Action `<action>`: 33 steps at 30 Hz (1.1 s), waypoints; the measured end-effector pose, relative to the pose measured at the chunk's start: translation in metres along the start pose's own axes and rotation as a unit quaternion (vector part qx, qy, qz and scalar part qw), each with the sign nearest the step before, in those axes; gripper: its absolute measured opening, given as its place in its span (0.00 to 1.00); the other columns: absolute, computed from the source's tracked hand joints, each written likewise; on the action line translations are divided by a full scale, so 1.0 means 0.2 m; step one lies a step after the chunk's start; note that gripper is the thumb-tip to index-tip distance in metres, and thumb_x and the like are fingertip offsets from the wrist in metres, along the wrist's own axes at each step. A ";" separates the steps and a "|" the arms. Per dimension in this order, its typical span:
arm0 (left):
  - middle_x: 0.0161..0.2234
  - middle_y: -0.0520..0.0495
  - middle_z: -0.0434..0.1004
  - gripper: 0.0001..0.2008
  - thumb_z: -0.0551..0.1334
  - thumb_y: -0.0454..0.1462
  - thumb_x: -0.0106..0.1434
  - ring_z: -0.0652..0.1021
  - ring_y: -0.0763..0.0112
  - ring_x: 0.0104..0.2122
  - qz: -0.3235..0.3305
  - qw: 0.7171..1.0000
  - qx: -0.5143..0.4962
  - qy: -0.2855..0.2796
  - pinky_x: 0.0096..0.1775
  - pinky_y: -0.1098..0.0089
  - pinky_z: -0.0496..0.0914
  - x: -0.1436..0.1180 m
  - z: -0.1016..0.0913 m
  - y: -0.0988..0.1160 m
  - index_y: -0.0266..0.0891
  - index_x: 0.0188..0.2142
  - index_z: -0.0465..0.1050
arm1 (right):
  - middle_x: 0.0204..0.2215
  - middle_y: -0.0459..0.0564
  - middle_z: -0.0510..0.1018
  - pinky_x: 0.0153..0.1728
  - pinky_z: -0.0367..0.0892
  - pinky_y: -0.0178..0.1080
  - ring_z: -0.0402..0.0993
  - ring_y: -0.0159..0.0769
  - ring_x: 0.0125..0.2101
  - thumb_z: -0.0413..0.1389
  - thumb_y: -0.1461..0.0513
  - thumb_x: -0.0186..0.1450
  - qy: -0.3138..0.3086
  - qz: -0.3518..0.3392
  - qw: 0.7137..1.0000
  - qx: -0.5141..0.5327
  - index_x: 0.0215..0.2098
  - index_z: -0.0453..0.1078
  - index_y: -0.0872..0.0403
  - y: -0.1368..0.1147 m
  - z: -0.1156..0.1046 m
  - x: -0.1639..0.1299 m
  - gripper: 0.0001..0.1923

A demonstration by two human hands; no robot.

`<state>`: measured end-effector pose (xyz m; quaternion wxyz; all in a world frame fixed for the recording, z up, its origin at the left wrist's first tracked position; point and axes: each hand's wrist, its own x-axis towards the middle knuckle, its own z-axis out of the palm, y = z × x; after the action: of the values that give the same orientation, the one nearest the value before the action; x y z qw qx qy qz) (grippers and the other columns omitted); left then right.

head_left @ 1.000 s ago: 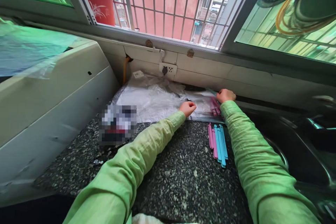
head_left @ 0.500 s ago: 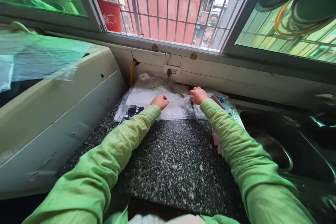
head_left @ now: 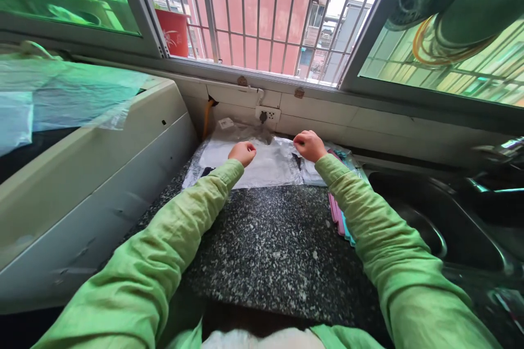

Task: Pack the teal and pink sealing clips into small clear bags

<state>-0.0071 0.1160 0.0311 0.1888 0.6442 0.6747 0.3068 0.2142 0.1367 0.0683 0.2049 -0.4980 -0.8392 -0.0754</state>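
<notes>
Several clear plastic bags with white contents [head_left: 266, 166] lie flat at the back of the dark speckled counter [head_left: 270, 251]. My left hand [head_left: 242, 154] is closed over their middle, thumb and fingers pressed together; what it pinches, if anything, is hidden. To the right, my right hand [head_left: 310, 145] is also closed, its fingertips pinching the edge of a crinkled clear plastic bag [head_left: 285, 147]. A dark patch shows beside the left cuff. Pink strips [head_left: 335, 212] and teal strips [head_left: 349, 233] stick out from under my right forearm.
A dark sink [head_left: 454, 212] with a faucet [head_left: 495, 174] is on the right. On the left stands a large pale appliance [head_left: 135, 142] draped with plastic sheeting [head_left: 73, 87]. A wall socket [head_left: 268, 115] with a plug and a yellow hose [head_left: 208, 117] are behind the bags, below the barred window.
My right hand has closed its fingers, which were apart before, and a piece of clear plastic now stretches near its fingertips. My left hand has shifted slightly left. The view has turned a little.
</notes>
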 end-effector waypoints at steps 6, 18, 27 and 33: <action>0.19 0.52 0.66 0.11 0.56 0.35 0.51 0.66 0.74 0.21 0.073 0.995 -0.037 0.060 0.27 0.73 0.60 -0.21 -0.03 0.02 0.36 0.34 0.72 | 0.26 0.50 0.73 0.36 0.59 0.35 0.63 0.33 0.30 0.50 0.63 0.57 0.082 -0.063 0.993 0.055 0.24 0.70 0.56 -0.08 -0.15 -0.22 0.08; 0.24 0.52 0.67 0.24 0.56 0.33 0.51 0.68 0.74 0.25 0.197 0.970 0.067 -0.125 0.30 0.74 0.62 -0.58 0.13 0.04 0.40 0.50 0.64 | 0.27 0.49 0.71 0.34 0.56 0.37 0.60 0.33 0.31 0.48 0.63 0.61 0.068 -0.178 0.981 -0.021 0.24 0.67 0.55 -0.39 -0.23 -0.94 0.10; 0.16 0.57 0.59 0.19 0.58 0.42 0.54 0.59 0.81 0.17 0.382 0.893 -0.148 -0.188 0.21 0.78 0.56 -1.02 0.08 0.00 0.32 0.43 0.68 | 0.27 0.49 0.71 0.34 0.55 0.38 0.60 0.33 0.31 0.49 0.62 0.60 0.045 -0.129 0.991 -0.004 0.24 0.67 0.56 -0.55 -0.20 -1.26 0.09; 0.18 0.53 0.67 0.11 0.54 0.37 0.59 0.66 0.81 0.18 0.472 0.877 -0.040 -0.082 0.22 0.78 0.58 -1.11 0.12 -0.06 0.37 0.26 0.73 | 0.29 0.50 0.72 0.35 0.58 0.37 0.63 0.33 0.31 0.51 0.58 0.59 0.000 -0.110 0.989 0.100 0.28 0.69 0.55 -0.52 -0.21 -1.22 0.09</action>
<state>0.0215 -0.0994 -0.0249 0.1015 0.9010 0.2598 0.3322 0.2383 -0.1255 0.0116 0.2441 -0.3799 -0.8922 -0.0134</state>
